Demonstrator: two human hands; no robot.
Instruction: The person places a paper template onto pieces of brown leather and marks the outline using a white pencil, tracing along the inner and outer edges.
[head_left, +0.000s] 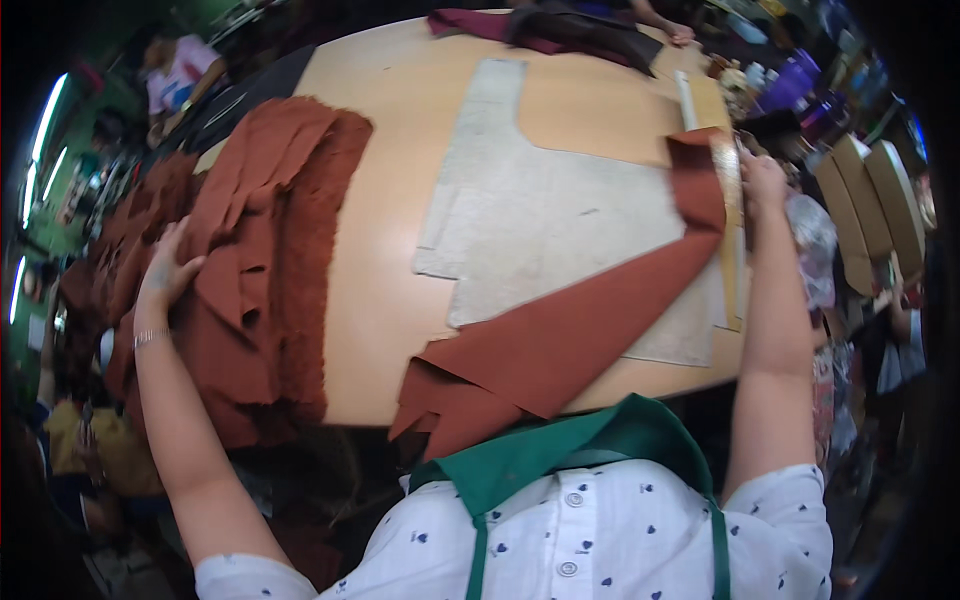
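My left hand (168,268) lies on a thick pile of rust-brown cloth (265,240) at the table's left side, thumb and fingers apart. One folded rust-brown cloth piece (560,350) slants from the near edge up to the right, over a large grey-white pattern piece (560,215) with a cut-in corner. Close to the far right end of that cloth, my right hand (765,182) is at the table's right edge beside a long yellowish ruler-like strip (733,240). Its fingers are partly hidden and slightly blurred, so any grip is unclear.
Dark maroon and grey-black cloth (560,35) lies at the table's far edge, near another person's hand (680,35). Beyond the right edge are cardboard pieces (860,215) and clear plastic bags (810,240). Another person (185,75) is at the far left.
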